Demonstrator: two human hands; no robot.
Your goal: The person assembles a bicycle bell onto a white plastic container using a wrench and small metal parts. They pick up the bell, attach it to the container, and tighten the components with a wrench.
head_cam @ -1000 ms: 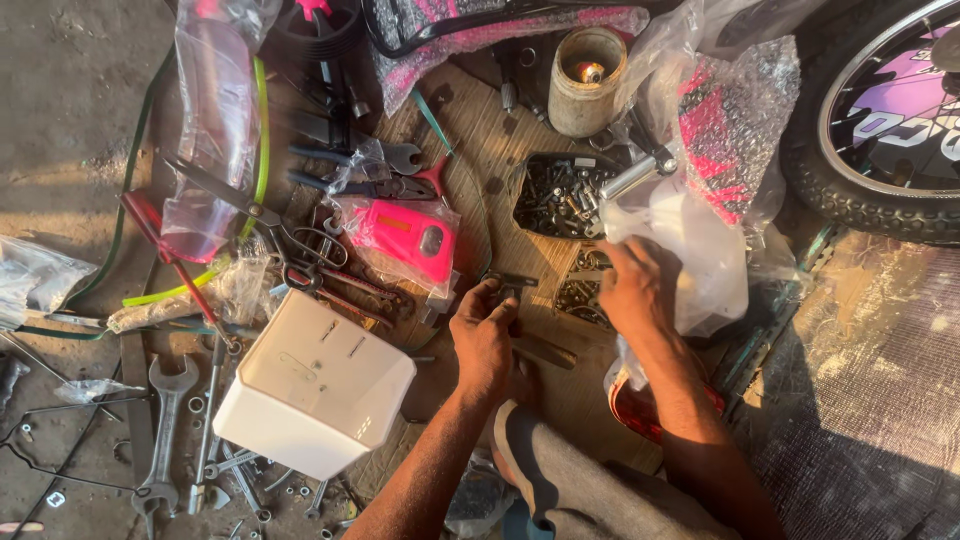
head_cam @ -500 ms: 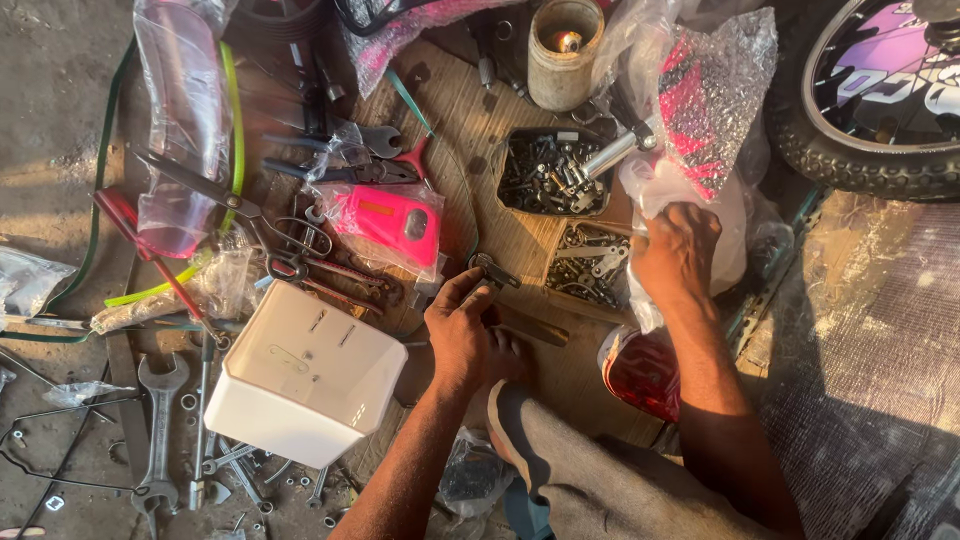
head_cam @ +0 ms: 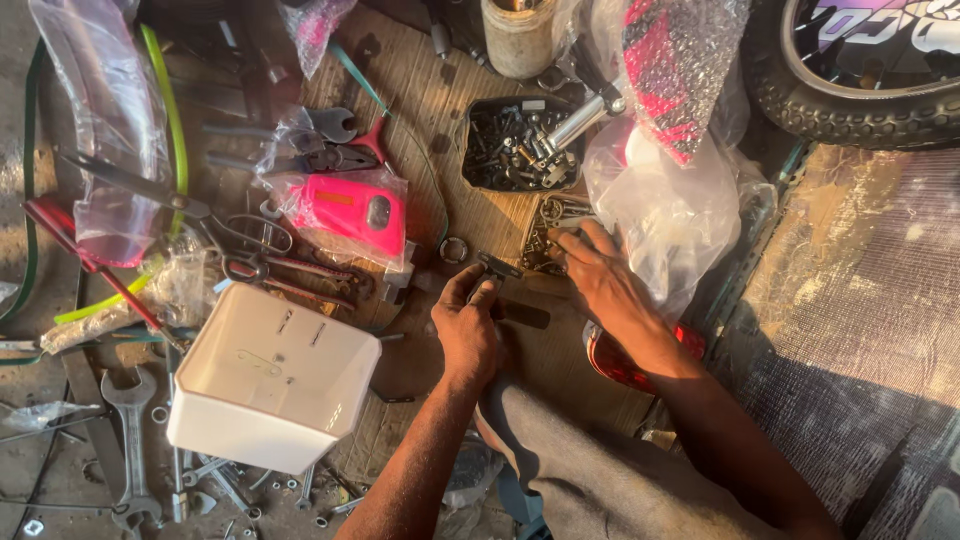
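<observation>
In the middle of the frame, the left hand (head_cam: pixel 468 328) pinches a small dark metal bracket (head_cam: pixel 498 266) with narrow fingers, while the right hand (head_cam: pixel 598 275), fingers spread, rests on the small tray of hardware (head_cam: pixel 545 232) beside it, probably to search parts.

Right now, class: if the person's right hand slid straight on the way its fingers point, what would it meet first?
The right hand points up-left at the small tray of metal parts, which its fingertips seemingly already touch; beyond lies the dark tray of bolts.
</observation>
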